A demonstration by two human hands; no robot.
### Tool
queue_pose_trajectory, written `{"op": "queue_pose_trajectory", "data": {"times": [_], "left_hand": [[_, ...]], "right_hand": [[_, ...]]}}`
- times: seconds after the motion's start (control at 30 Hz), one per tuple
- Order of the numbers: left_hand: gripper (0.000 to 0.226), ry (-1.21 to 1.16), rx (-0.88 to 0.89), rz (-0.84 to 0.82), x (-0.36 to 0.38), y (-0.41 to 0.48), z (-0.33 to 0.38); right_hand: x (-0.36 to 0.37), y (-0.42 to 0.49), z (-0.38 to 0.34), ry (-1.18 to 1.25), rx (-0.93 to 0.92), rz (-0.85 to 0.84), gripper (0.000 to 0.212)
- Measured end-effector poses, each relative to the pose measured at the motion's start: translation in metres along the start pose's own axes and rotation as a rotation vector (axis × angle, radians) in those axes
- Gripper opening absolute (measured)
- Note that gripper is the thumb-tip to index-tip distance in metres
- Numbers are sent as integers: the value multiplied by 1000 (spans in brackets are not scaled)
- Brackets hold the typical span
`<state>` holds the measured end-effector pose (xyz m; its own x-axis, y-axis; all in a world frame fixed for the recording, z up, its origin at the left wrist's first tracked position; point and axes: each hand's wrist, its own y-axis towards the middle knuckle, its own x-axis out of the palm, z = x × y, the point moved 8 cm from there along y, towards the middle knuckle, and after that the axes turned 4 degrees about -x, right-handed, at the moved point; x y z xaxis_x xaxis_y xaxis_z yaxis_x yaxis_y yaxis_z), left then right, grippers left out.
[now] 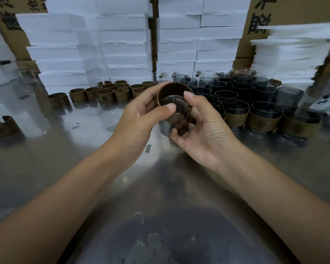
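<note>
Both hands above the steel table's (46, 168) middle, left hand (139, 119) gripping brown sleeve (171, 90), right hand (202, 128) curled round smoky glass (170, 128), loose sleeves (107, 91) along far edge, sleeved glasses (259, 115) crowding far right, foam blocks (122, 44) stacked behind

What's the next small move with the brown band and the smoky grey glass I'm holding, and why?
Probably push the brown ring-shaped band further along the smoky grey glass tumbler. The left hand pinches the band, the right hand grips the tumbler, and only one end of the glass sits inside it, whereas the banded tumblers wear theirs round the wall.
</note>
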<state>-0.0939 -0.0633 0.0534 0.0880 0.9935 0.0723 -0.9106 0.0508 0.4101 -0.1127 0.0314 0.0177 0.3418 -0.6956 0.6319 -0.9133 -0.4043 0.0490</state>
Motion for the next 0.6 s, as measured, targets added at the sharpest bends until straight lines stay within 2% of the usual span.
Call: {"op": "queue_pose_trajectory", "data": {"times": [0.23, 0.33, 0.43, 0.6], "left_hand": [[44, 8, -108, 32, 0, -1, -13], [26, -2, -228, -40, 7, -1, -26], [19, -24, -222, -64, 9, -2, -27], [18, -33, -192, -7, 1, -2, -23]], "right_hand": [[-3, 1, -5, 6, -40, 46, 43], [-4, 2, -7, 19, -53, 63, 39], [-5, 3, -9, 9, -71, 58, 37], [-5, 4, -8, -14, -78, 37, 38]]}}
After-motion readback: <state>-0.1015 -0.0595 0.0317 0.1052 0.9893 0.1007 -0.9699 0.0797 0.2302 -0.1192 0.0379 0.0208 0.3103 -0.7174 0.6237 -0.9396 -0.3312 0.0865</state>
